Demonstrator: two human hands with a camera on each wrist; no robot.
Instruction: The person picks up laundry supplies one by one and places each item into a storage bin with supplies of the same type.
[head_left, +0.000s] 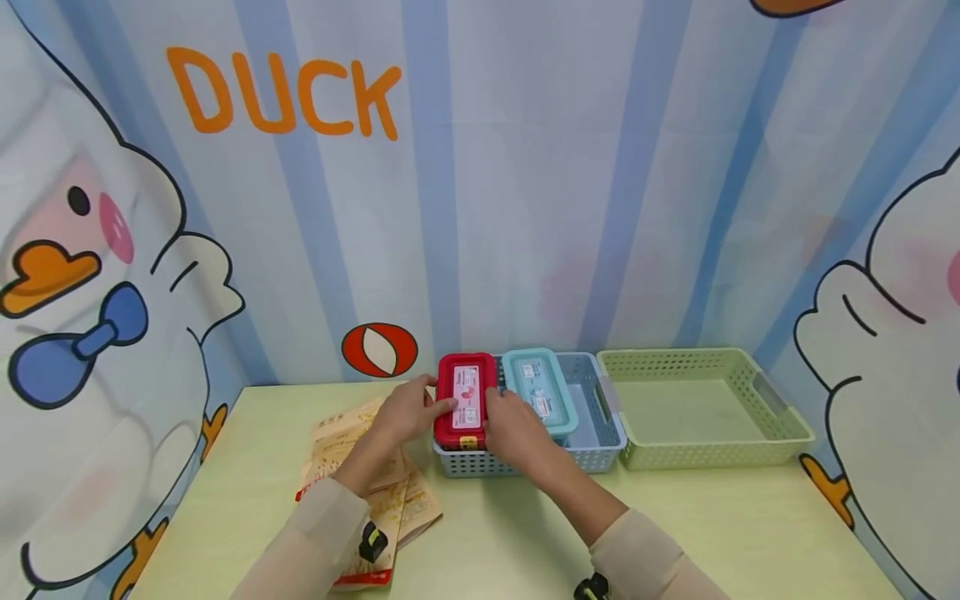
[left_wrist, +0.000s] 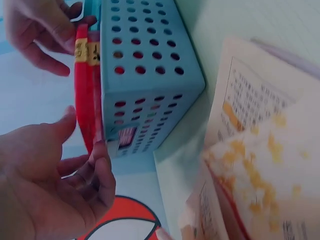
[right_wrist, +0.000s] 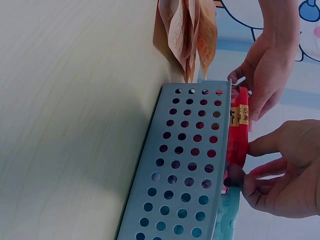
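In the head view, our left hand (head_left: 405, 412) and right hand (head_left: 517, 429) grip the red box (head_left: 467, 396) by its sides, in the left end of the blue basket (head_left: 480, 464). From the left wrist, its top stands above the basket, so we should keep it level. From the right wrist, our right hand sits close to the teal box (right_wrist: 227, 215); we'd best not nudge it.

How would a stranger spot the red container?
Find the blue basket, left of the green basket. At its left end, between left hand and right hand, sits the red container. Red colour and pink label distinguish it from the turquoise container.
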